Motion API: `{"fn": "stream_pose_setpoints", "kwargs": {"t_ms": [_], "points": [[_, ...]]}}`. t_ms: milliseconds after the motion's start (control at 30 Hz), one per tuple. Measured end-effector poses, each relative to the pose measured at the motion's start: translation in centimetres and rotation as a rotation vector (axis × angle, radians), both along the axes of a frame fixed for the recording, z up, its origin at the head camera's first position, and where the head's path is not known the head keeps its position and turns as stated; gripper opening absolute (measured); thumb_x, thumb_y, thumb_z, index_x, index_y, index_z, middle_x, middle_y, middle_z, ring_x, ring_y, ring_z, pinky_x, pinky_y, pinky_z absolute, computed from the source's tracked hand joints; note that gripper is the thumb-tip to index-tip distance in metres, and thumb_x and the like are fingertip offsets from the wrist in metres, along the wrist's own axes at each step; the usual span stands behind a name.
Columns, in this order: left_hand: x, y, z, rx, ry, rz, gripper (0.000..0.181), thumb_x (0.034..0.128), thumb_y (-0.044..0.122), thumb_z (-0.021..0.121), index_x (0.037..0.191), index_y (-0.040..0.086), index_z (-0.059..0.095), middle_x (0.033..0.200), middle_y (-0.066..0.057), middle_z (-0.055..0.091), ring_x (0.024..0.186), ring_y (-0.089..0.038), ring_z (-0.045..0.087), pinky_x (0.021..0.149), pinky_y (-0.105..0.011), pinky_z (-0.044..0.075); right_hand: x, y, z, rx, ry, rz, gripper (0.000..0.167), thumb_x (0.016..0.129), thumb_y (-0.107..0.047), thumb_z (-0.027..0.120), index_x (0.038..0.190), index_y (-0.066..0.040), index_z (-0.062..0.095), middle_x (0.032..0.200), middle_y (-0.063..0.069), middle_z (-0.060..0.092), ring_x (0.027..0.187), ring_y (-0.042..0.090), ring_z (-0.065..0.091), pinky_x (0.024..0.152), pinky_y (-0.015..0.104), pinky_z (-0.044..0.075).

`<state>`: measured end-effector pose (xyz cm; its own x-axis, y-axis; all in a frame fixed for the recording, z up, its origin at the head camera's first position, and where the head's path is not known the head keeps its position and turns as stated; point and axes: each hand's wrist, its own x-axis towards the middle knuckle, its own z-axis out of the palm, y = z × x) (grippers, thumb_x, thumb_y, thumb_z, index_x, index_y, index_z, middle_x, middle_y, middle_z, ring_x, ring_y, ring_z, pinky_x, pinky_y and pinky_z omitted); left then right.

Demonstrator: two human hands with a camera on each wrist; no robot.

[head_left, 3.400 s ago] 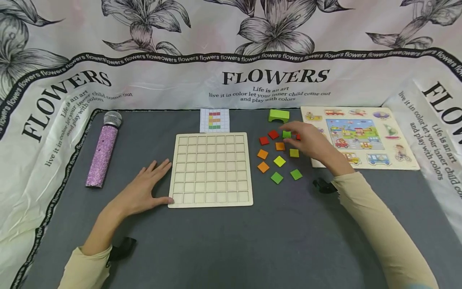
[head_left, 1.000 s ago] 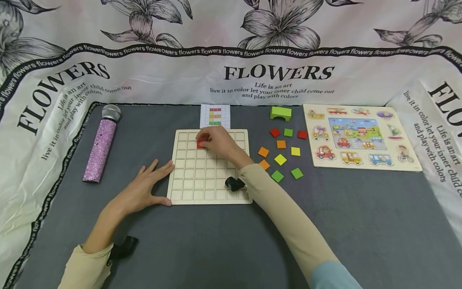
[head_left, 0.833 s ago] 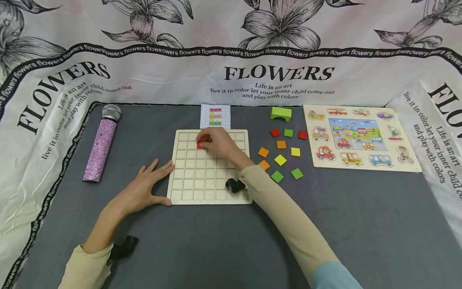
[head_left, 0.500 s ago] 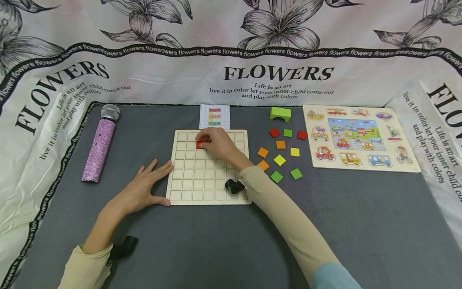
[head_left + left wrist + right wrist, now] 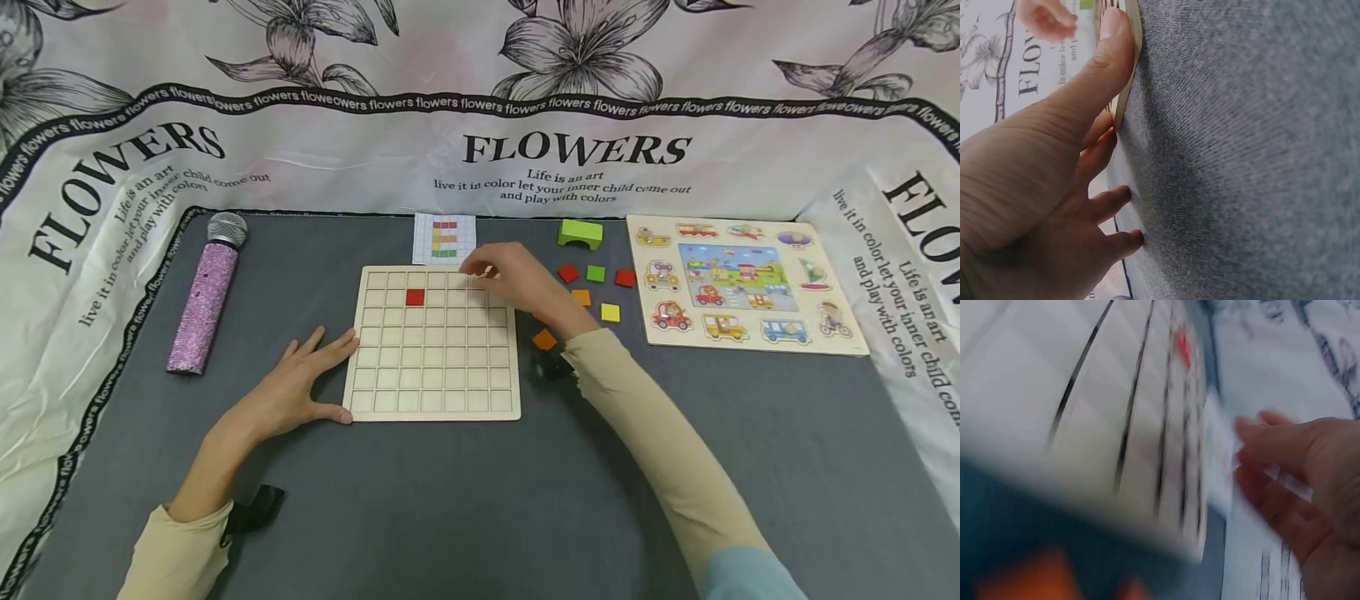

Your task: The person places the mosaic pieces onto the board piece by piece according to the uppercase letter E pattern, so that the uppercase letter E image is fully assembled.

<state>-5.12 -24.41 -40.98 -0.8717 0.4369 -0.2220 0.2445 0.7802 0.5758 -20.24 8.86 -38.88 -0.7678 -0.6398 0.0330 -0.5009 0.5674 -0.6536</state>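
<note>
A red square tile (image 5: 415,297) lies in a cell near the back left of the wooden grid board (image 5: 432,416). My right hand (image 5: 521,279) is over the board's back right corner, fingers loosely bent, with nothing seen in them; the right wrist view (image 5: 1297,481) is blurred. At the board's left edge rests my left hand (image 5: 288,390), fingers spread, its thumb touching the front left corner. In the left wrist view the thumb of that hand (image 5: 1041,169) lies along the board's edge (image 5: 1124,100).
Right of the board lie red (image 5: 625,277), green (image 5: 596,273), orange (image 5: 544,339) and yellow (image 5: 610,312) tiles, some hidden by the right arm. Behind are a colour pattern card (image 5: 444,239) and a green arch block (image 5: 580,234). A picture puzzle (image 5: 750,329) is right, a pink microphone (image 5: 202,308) left.
My right hand has let go of the red tile, which stays in its cell, and has moved right across the board. The left hand keeps its place at the left edge.
</note>
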Motion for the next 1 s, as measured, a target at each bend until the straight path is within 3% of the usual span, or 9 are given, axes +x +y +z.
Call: {"fn": "stream_pose_setpoints", "kwargs": {"t_ms": [167, 400, 533, 700, 833, 1000], "points": [[0.0, 0.1, 0.3, 0.002, 0.004, -0.011, 0.106, 0.0683, 0.037, 0.086, 0.154, 0.007, 0.031, 0.161, -0.012, 0.021, 0.146, -0.047, 0.005, 0.113, -0.066, 0.002, -1.6, 6.1, 0.2, 0.091, 0.074, -0.053, 0.025, 0.089, 0.003, 0.068, 0.113, -0.003, 0.07, 0.111, 0.013, 0.069, 0.104, 0.028, 0.064, 0.092, 0.039, 0.051], [0.0, 0.3, 0.6, 0.016, -0.014, -0.017, 0.105, 0.0698, 0.039, 0.084, 0.154, 0.007, 0.03, 0.162, -0.013, 0.019, 0.146, -0.049, 0.004, 0.112, -0.069, 0.002, -3.1, 11.5, 0.3, 0.229, -0.01, -0.15, 0.03, 0.088, 0.006, 0.067, 0.118, 0.0, 0.068, 0.119, 0.02, 0.065, 0.112, 0.036, 0.061, 0.096, 0.048, 0.048], [-0.2, 0.2, 0.7, 0.012, -0.021, -0.008, 0.106, 0.069, 0.037, 0.085, 0.155, 0.007, 0.03, 0.162, -0.013, 0.019, 0.146, -0.049, 0.003, 0.111, -0.069, 0.001, -3.3, 12.6, -0.3, 0.243, -0.057, -0.161, 0.03, 0.089, 0.003, 0.068, 0.119, -0.001, 0.068, 0.12, 0.021, 0.064, 0.109, 0.039, 0.062, 0.093, 0.048, 0.05], [-0.2, 0.1, 0.6, 0.014, -0.013, -0.007, 0.107, 0.0694, 0.039, 0.085, 0.155, 0.009, 0.029, 0.162, -0.013, 0.019, 0.146, -0.048, 0.002, 0.112, -0.069, 0.001, -3.6, 12.7, -0.9, 0.201, -0.049, -0.142, 0.029, 0.087, 0.002, 0.071, 0.116, -0.001, 0.069, 0.118, 0.019, 0.066, 0.106, 0.037, 0.064, 0.09, 0.047, 0.052], [-0.2, 0.1, 0.4, 0.014, -0.009, -0.002, 0.107, 0.0687, 0.038, 0.085, 0.155, 0.009, 0.029, 0.162, -0.012, 0.019, 0.146, -0.048, 0.002, 0.112, -0.069, 0.0, -3.8, 12.2, -1.0, 0.169, -0.032, -0.12, 0.028, 0.086, 0.002, 0.072, 0.114, -0.001, 0.07, 0.114, 0.018, 0.068, 0.105, 0.035, 0.065, 0.09, 0.045, 0.052], [-0.2, 0.1, 0.1, 0.011, -0.02, 0.002, 0.108, 0.0681, 0.036, 0.086, 0.155, 0.01, 0.028, 0.162, -0.011, 0.018, 0.147, -0.046, 0.001, 0.113, -0.067, -0.001, -3.4, 11.7, -0.7, 0.192, -0.043, -0.161, 0.03, 0.086, 0.002, 0.072, 0.116, -0.001, 0.069, 0.108, 0.016, 0.069, 0.102, 0.031, 0.064, 0.089, 0.045, 0.051]]}}
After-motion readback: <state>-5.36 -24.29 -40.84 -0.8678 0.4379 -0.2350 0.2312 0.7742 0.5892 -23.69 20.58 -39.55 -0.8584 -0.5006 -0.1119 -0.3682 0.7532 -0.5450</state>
